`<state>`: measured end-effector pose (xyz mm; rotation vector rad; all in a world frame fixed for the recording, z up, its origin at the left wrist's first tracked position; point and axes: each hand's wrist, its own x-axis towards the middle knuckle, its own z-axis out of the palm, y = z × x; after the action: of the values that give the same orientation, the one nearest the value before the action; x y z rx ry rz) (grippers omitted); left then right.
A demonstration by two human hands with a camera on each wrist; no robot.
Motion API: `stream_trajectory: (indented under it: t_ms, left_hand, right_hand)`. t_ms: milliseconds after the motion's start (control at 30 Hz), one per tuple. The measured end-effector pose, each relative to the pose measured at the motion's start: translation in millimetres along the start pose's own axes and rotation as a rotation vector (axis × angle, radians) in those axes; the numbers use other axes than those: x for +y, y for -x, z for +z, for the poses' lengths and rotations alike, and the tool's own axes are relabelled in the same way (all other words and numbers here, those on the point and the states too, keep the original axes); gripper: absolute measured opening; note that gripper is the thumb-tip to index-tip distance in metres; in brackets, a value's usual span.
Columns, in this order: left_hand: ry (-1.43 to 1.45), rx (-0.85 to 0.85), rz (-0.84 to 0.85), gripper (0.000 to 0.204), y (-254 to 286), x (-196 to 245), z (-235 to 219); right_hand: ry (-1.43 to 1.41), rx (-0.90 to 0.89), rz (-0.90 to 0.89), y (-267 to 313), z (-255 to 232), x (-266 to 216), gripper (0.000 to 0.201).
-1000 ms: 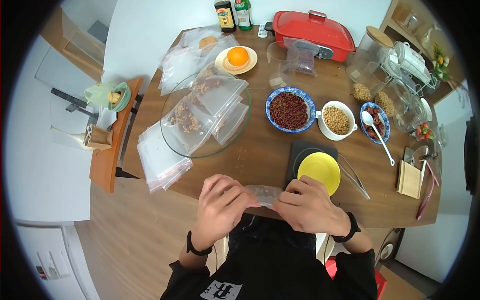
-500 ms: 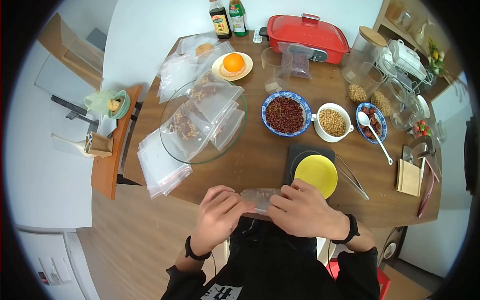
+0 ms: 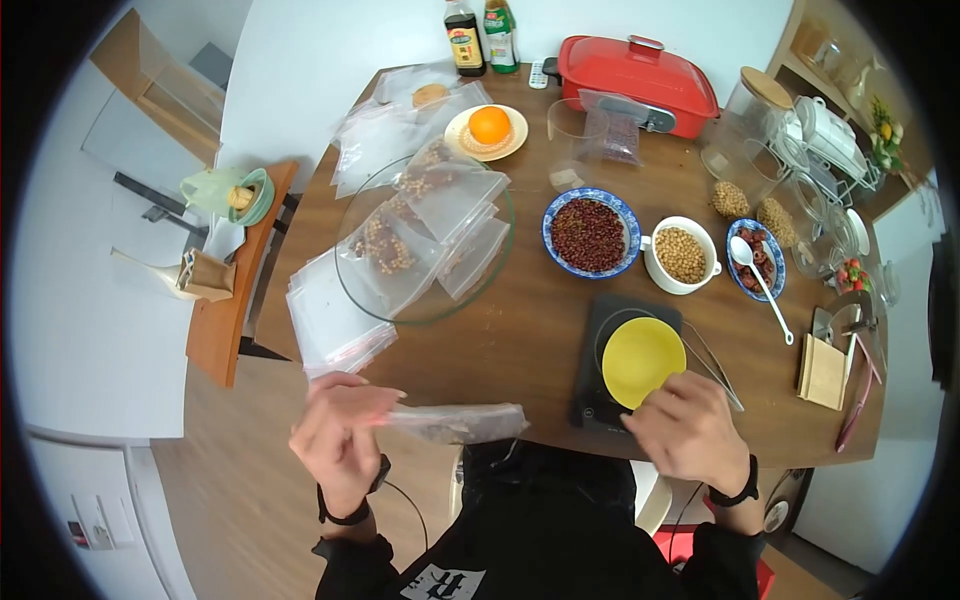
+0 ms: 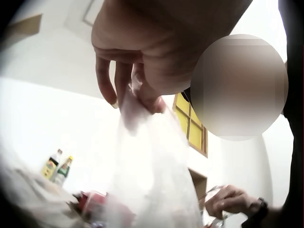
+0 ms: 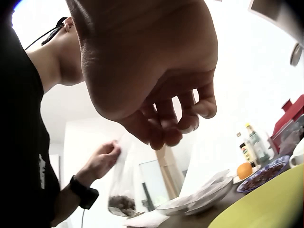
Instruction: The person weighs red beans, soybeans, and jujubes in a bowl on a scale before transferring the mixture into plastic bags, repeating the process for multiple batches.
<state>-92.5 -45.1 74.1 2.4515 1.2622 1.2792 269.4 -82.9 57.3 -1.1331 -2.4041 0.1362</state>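
My left hand (image 3: pixel 340 430) pinches a clear zip bag (image 3: pixel 455 425) by its zip edge, left of the table's front. In the right wrist view the bag hangs down, dark lumpy contents (image 5: pixel 122 204) gathered at its bottom. My right hand (image 3: pixel 690 430) holds nothing; its fingers are loosely bent, beside the near rim of a yellow plate (image 3: pixel 640 355). That plate sits on a black kitchen scale (image 3: pixel 590 405). To the left, a glass bowl (image 3: pixel 425 322) carries several filled zip bags (image 3: pixel 385 245). A stack of flat zip bags (image 3: pixel 330 310) lies next to the bowl.
Behind the scale stand a bowl of dark red beans (image 3: pixel 590 235), a white cup of pale beans (image 3: pixel 680 255) and a bowl of dates with a white spoon (image 3: pixel 765 280). Tongs (image 3: pixel 715 365) lie right of the scale. A red electric cooker (image 3: pixel 640 85) stands at the back.
My hands have moved apart. The left one carried the zip bag leftward; the right one let go of it and shifted right, to the yellow plate's near side.
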Motion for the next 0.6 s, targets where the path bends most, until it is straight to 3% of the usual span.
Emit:
stream_trajectory:
  t_ms: [67,133,167,233,367,433,500,600]
  left_hand:
    - [0.101,0.003,0.015,0.009,-6.0,9.5,1.3]
    - [0.124,-0.017,0.046,0.011,-14.3,13.9,9.9]
    - [0.156,-0.057,0.088,0.014,-16.4,16.3,10.7]
    - [0.193,-0.068,0.080,0.017,-16.7,20.9,11.4]
    - [0.260,-0.082,-0.018,0.014,-13.8,18.2,8.8]
    - [0.233,-0.092,-0.070,0.012,-10.8,9.7,7.5]
    - [0.280,-0.159,-0.288,0.008,-10.4,1.5,5.7]
    - [0.259,-0.201,-0.384,0.006,-9.8,-13.9,0.9]
  right_hand:
    - [-0.093,0.005,0.080,-3.5,6.0,-10.7,0.019]
    - [-0.392,0.248,0.232,-32.5,21.8,-41.9,0.048]
    - [-0.401,0.251,0.223,-40.3,29.6,-46.3,0.048]
    - [-0.651,0.100,0.127,-53.6,51.7,-45.5,0.071]
    - [-0.928,-0.083,0.147,-51.6,88.3,-32.1,0.056]
    - [-0.966,-0.028,0.171,-43.9,94.4,-33.9,0.048]
    - [-0.930,-0.197,0.292,-30.8,102.9,-29.8,0.036]
    - [-0.953,-0.311,0.395,-39.3,80.0,-34.4,0.027]
